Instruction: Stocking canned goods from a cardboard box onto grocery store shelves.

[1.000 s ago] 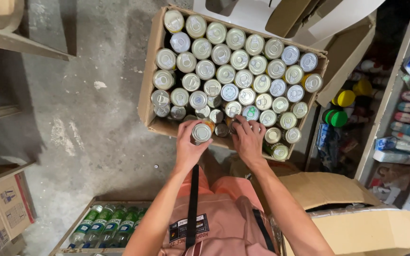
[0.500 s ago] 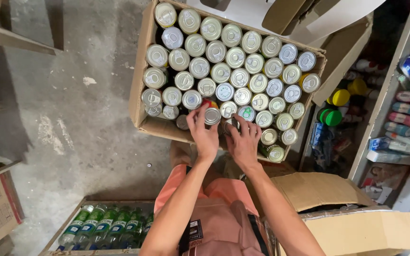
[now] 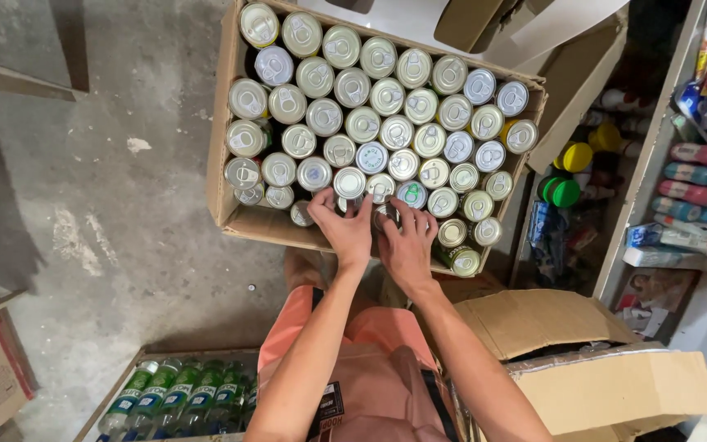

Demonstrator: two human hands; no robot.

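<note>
A person in a salmon-pink top crouched over a cardboard box (image 3: 224,192) of drink cans, both hands pressed into its near edge. At the bottom of the view, toward 7 o'clock, a tray of green-labelled bottles (image 3: 175,399) sat on the concrete floor (image 3: 108,164); at 4 o'clock lay empty cartons (image 3: 607,385) with flaps open. The left hand (image 3: 345,231) and the right hand (image 3: 407,245) lay side by side, fingers curled down over cans in the front row, the one beneath them mostly hidden (image 3: 383,214); whether either hand actually gripped a can could not be told. Beyond the hands, toward 12 o'clock, the silver can tops (image 3: 370,123) stood upright and tightly packed, row upon row. By that showing the box appeared almost full, with only a gap or two left along the near side where the hands worked. At 3 o'clock, shelves (image 3: 681,188) held packaged goods and coloured bottle caps.
</note>
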